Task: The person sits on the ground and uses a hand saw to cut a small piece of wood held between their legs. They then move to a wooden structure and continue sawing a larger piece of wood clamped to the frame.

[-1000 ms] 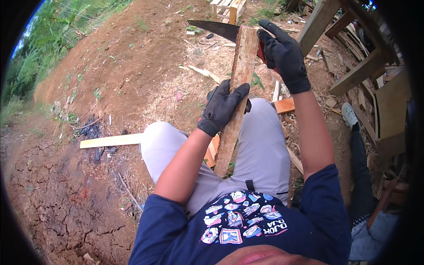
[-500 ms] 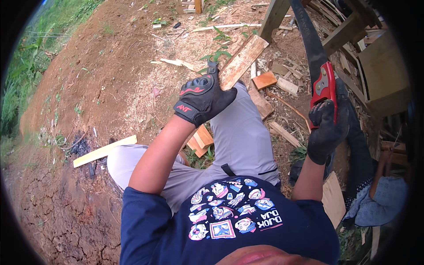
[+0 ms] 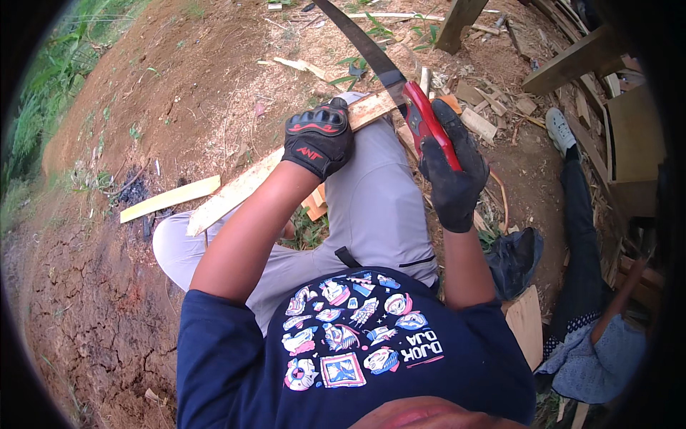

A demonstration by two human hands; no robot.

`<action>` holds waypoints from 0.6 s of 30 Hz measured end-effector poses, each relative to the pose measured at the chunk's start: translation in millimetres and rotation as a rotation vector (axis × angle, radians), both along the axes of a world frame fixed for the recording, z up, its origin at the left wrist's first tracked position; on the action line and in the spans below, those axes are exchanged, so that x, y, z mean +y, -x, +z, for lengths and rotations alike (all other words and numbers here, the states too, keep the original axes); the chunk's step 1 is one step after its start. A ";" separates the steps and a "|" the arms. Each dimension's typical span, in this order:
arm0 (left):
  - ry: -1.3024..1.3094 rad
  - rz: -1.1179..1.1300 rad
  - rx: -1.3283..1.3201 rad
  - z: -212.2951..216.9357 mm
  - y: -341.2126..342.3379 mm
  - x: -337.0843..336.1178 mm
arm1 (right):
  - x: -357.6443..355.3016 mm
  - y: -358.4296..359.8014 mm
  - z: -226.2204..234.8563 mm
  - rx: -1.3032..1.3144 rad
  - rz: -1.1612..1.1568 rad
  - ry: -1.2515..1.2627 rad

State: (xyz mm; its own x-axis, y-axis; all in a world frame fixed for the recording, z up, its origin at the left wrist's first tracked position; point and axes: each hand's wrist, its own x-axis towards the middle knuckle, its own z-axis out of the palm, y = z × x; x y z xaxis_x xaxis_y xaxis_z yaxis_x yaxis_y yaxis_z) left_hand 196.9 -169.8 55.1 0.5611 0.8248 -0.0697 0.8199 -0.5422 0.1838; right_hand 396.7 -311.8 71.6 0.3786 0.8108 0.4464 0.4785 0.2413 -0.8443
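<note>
My left hand, in a black glove with red trim, is closed on a narrow wooden board. That board lies slantwise over my grey-trousered legs, its lower-left end past my left forearm. My right hand, also gloved in black, grips a curved handsaw by its red handle. The saw's dark blade points up and to the left, its base crossing the board's right end. Whether the teeth touch the wood, I cannot tell.
Wood offcuts and shavings litter the dirt beyond my knee. A pale wood strip lies at left by charred ground. At right, another person's leg stretches out below a wooden beam. A dark boot is beside my right forearm.
The board has swung down and now lies across my legs under my left hand. My right hand has brought the saw leftward from the right side to the board's end.
</note>
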 end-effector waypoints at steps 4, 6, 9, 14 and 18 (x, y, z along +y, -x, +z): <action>-0.103 0.031 0.001 -5.7 2.5 -2.1 | 13.7 3.4 -9.9 0.071 0.040 0.032; -0.059 0.056 0.026 -7.6 3.9 -1.9 | 15.9 4.9 -13.6 0.103 0.059 0.060; 0.080 0.077 0.063 1.7 1.1 -0.3 | 15.5 4.1 -17.1 0.092 0.055 0.104; 0.152 0.116 0.051 -1.8 3.8 2.4 | 19.3 -2.5 -25.6 -0.199 0.076 -0.021; 0.145 0.097 0.083 -6.0 5.4 2.8 | 15.3 -4.4 -15.4 -0.078 0.096 0.065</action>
